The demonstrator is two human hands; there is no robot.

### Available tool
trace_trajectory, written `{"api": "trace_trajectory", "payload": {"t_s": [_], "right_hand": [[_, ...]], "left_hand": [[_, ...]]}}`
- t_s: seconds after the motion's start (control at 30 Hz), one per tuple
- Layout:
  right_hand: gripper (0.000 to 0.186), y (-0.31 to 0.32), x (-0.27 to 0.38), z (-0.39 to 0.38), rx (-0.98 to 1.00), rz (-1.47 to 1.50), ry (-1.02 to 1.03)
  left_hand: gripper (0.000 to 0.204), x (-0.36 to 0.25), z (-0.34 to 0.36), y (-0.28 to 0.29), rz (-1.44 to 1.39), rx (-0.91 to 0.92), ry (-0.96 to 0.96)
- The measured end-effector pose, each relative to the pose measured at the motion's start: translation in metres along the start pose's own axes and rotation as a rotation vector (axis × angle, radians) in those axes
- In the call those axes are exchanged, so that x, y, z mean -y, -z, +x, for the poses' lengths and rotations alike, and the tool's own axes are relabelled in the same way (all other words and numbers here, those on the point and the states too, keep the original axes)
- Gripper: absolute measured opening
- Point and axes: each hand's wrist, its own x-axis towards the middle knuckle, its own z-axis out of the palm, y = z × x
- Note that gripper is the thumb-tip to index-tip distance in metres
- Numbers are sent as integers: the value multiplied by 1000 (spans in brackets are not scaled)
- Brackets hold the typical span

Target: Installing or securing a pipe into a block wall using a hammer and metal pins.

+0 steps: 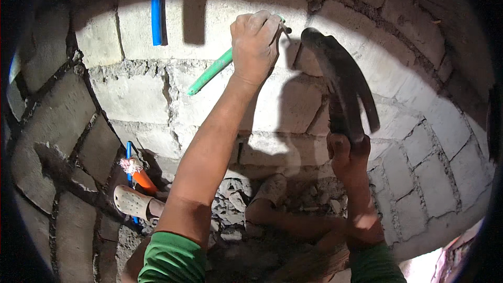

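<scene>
My left hand (254,42) is closed around a green tube (209,71) lying slantwise against the block wall. Beside its fingertips is a small dark pin or hole (287,30); which one, I cannot tell. In my right hand (346,154) is a long dark tool, apparently a claw hammer (340,78), raised to the right of the left hand with its upper end near the wall. Above and left of the green tube, a blue pipe (156,10) runs down the wall.
Pale block walls (131,94) curve around me. At the lower left are an orange tube (144,181) with frayed white material on top, a thin blue pipe (129,152) and my beige clog (131,199). Rubble (230,204) lies along the wall's foot, among my bent legs.
</scene>
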Motion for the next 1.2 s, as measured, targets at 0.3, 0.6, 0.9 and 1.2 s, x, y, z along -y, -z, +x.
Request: {"api": "trace_trajectory", "payload": {"t_s": [0.3,0.6,0.9,1.2], "right_hand": [[29,1,7,23,-13,-384,222],[42,6,0,4,-110,-178,45],[37,3,8,-4,-135,-14,-65],[29,7,-26,-33,-177,-163,24]], "left_hand": [[19,-1,4,-2,34,6,75],[10,-7,5,4,4,33,121],[11,-4,0,5,-79,55,95],[26,1,-7,-4,-13,58,-35]]}}
